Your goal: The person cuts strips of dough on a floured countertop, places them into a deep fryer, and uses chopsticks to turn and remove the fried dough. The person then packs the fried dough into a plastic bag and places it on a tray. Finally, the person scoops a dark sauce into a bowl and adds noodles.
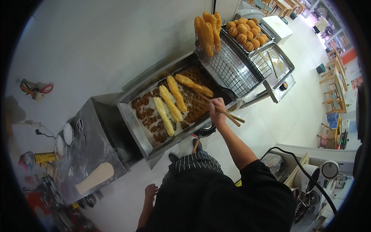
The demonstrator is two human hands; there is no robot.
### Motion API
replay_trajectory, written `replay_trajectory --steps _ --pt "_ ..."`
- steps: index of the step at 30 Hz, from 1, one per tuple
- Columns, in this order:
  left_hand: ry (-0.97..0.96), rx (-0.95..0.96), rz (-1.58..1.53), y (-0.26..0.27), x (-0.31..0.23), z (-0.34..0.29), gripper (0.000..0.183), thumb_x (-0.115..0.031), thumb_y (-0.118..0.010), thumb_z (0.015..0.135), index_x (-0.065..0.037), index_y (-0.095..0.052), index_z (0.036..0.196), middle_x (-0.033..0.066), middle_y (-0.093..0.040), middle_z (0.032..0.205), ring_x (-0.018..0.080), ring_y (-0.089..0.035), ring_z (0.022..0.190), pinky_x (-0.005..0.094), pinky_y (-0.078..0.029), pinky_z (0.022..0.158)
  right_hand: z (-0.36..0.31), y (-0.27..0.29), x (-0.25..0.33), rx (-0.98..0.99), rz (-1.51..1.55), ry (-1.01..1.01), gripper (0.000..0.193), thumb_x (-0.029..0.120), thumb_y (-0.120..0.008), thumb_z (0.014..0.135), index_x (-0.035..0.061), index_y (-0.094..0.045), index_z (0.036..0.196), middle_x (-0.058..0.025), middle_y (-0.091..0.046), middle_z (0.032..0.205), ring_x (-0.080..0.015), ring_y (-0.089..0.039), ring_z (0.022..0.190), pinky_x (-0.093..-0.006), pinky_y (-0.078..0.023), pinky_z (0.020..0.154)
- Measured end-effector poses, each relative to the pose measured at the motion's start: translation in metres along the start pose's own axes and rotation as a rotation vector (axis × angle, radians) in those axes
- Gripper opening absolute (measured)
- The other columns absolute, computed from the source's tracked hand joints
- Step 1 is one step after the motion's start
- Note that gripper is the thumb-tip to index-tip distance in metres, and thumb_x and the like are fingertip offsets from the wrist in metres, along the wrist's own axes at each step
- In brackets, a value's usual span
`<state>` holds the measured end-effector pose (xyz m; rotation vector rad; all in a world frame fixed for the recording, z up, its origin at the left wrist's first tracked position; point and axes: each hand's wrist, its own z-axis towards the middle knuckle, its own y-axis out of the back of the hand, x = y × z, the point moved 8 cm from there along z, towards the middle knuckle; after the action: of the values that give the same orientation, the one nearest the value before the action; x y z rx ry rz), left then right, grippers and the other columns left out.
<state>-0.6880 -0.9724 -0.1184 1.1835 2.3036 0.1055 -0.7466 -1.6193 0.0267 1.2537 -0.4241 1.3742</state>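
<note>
My right hand (217, 110) is closed around a pair of long wooden chopsticks (232, 116) over the near right edge of the fryer (133, 133). Their tips reach down into the oil, close to a golden fried dough stick (193, 85) lying at the far right. Several dough sticks float in the bubbling oil, three of them side by side, including a paler one (164, 116) at the left. Low beside my dark apron hangs my left hand (151, 190), its fingers loosely bent and partly apart, with nothing visible in it.
Right of the fryer, a wire rack (232, 71) holds upright browned dough sticks (208, 33); round fried balls (247, 33) fill a basket behind. A metal worktable (96, 149) at left bears a flat dough strip (96, 177). A tray (284, 62) stands far right.
</note>
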Motion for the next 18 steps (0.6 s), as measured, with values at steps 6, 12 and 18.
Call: replay_trajectory --steps 6,12,18 --pt "-0.071 0.034 0.000 -0.006 0.012 0.015 0.022 -0.025 -0.057 0.095 -0.005 -0.060 0.103 0.0097 -0.066 0.093 0.0216 -0.066 0.078 0.0376 -0.053 0.066 -0.003 -0.069 0.012 -0.019 0.066 -0.025 0.008 0.007 -0.063 0.092 0.0006 -0.062 0.088 -0.0156 -0.056 0.092 -0.0323 -0.058 0.083 -0.0384 -0.047 0.074" --pt "-0.107 0.019 -0.035 0.001 0.020 0.019 0.036 -0.029 -0.057 0.096 -0.002 -0.061 0.120 0.0123 -0.068 0.102 0.0230 -0.067 0.085 0.0377 -0.055 0.069 0.013 -0.128 -0.023 0.006 0.044 -0.049 0.009 0.010 -0.063 0.093 0.0012 -0.062 0.090 -0.0178 -0.054 0.089 -0.0373 -0.056 0.087 -0.0422 -0.046 0.079" --pt "0.127 -0.090 -0.224 0.009 0.026 0.001 0.037 -0.029 -0.056 0.097 -0.002 -0.060 0.121 0.0119 -0.068 0.102 0.0230 -0.068 0.086 0.0374 -0.055 0.070 0.023 -0.096 -0.099 -0.196 0.683 -0.713 0.030 0.020 -0.058 0.100 -0.0012 -0.059 0.121 -0.0137 -0.067 0.101 -0.0214 -0.070 0.078 -0.0325 -0.061 0.063"
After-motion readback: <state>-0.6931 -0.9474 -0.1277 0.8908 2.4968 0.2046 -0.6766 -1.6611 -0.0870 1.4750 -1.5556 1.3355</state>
